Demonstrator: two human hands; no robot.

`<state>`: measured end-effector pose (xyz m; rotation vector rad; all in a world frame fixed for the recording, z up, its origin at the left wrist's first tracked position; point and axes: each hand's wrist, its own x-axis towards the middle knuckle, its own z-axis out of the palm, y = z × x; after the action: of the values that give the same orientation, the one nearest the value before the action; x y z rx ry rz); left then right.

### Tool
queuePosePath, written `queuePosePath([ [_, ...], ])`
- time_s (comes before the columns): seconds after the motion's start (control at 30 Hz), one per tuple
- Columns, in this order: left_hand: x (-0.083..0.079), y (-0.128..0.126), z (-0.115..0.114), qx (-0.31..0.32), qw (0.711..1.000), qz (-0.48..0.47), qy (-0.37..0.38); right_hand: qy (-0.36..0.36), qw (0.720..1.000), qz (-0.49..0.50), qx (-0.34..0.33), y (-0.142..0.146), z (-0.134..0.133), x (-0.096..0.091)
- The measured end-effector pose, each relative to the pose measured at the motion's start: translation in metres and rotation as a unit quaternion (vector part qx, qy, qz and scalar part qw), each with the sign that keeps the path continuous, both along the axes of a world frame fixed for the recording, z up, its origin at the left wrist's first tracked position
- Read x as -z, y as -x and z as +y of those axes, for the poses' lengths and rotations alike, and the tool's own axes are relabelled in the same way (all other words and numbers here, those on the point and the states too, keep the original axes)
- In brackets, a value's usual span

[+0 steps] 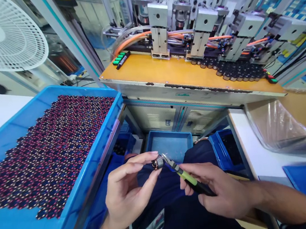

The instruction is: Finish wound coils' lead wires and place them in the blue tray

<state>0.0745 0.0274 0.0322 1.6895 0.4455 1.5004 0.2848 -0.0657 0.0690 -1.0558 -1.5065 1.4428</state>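
Between the thumb and fingertips of my left hand [131, 186] is a small round wound coil [158, 162], metallic grey with copper-coloured wire showing at one side. My right hand [222, 187] is wrapped around the handles of pliers [188, 178] with green and black grips. The plier tips point left and meet the coil's upper right edge, where thin wire ends stick out. Whether the jaws are closed on a wire is too small to tell. Both hands are above my lap, and below them lies a shallow blue tray [168, 133].
At left, a large blue bin [49, 89] holds rows of similar coils [55, 150]. An orange-topped bench [137, 70] with machine fixtures [158, 30] stands ahead, dark cylindrical parts [235, 67] at its right. A white fan [5, 35] is upper left; clear plastic wrap [277, 127] lies right.
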Motion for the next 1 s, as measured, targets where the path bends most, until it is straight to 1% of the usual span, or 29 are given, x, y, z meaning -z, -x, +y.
queuePosePath([
  [0.17,0.0010,-0.0006,-0.0006,-0.004,1.000,0.002,0.018,0.016,1.000,0.012,-0.004,-0.0006,-0.0007,0.0002],
  [0.4,-0.0001,-0.0007,-0.0018,-0.004,1.000,-0.003,0.020,0.033,0.999,0.016,-0.002,0.0003,-0.0002,0.0007],
  [0.6,0.0003,0.0003,-0.0030,-0.013,0.999,0.001,0.036,0.062,0.998,-0.001,-0.001,0.0018,0.0009,-0.0020],
  [0.77,0.0007,0.0010,-0.0030,-0.009,0.999,0.010,0.036,0.049,0.999,0.004,0.001,0.0006,0.0006,0.0006],
  [0.83,0.0005,0.0009,-0.0032,-0.010,0.999,0.012,0.035,0.054,0.999,0.002,-0.001,0.0003,0.0008,0.0010],
  [1.0,0.0009,0.0008,-0.0038,-0.015,0.999,0.016,0.035,0.072,0.997,-0.026,-0.010,0.0005,0.0044,-0.0056],
])
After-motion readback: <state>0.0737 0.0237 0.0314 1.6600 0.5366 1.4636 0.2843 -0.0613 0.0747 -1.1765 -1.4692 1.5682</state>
